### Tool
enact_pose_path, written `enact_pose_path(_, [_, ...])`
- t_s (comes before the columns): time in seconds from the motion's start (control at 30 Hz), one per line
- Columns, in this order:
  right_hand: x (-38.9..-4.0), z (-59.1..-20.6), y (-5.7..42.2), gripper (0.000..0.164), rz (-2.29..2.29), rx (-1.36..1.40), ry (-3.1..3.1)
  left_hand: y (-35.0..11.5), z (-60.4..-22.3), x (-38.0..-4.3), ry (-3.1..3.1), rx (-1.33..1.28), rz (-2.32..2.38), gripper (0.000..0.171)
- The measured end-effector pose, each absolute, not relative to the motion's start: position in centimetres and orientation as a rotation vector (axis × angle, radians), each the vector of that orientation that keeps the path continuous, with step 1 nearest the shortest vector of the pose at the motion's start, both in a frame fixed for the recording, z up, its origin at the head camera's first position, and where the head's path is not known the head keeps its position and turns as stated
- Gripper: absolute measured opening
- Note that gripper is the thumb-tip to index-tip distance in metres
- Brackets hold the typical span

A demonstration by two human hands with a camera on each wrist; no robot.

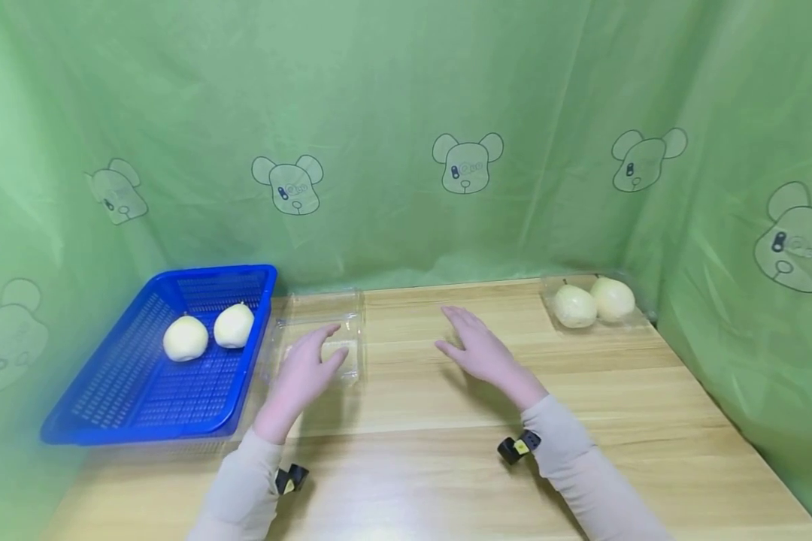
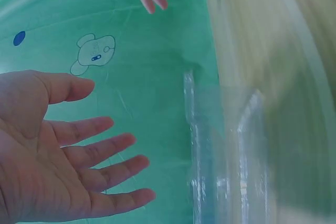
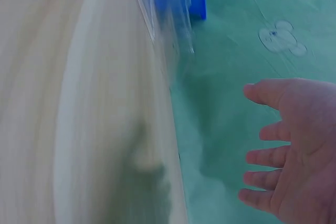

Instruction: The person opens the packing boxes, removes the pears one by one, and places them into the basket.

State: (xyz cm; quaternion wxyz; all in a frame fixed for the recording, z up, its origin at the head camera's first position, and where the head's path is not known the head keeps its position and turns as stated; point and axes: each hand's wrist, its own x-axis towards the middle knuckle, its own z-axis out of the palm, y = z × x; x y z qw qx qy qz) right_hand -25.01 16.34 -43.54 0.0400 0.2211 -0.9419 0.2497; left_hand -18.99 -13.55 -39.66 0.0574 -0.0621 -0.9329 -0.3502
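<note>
My left hand (image 1: 306,370) hovers over the near part of a clear plastic container (image 1: 353,330), its fingers spread and nothing in them. In the left wrist view the palm and straight fingers (image 2: 113,150) show plainly, with the container's folded edges to the right. My right hand (image 1: 479,349) hangs over the middle of the wooden table, palm turned inward and holding nothing. The right wrist view shows its relaxed fingers (image 3: 265,158) above the table's edge. Left of my left hand, two pale round pears (image 1: 186,338) sit in a blue plastic basket (image 1: 156,434).
At the back right, two pears (image 1: 575,306) wrapped in netting or film sit in another clear plastic tray (image 1: 639,319). A green curtain (image 1: 392,233) with bear-head prints encloses the wooden table (image 1: 433,481) at the back and sides.
</note>
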Motion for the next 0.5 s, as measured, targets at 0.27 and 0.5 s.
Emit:
enact_pose_path(0.27, [-25.3, -42.8, 20.8, 0.067, 0.786, 0.500, -2.878, -11.8, -39.2, -20.2, -2.746, -0.209, -1.205, 0.045])
enact_pose_path(0.5, [-25.7, -42.6, 24.4, 0.061, 0.810, 0.390, -2.831, -10.1, -38.9, -21.2, -2.717, -0.192, -1.309, 0.043])
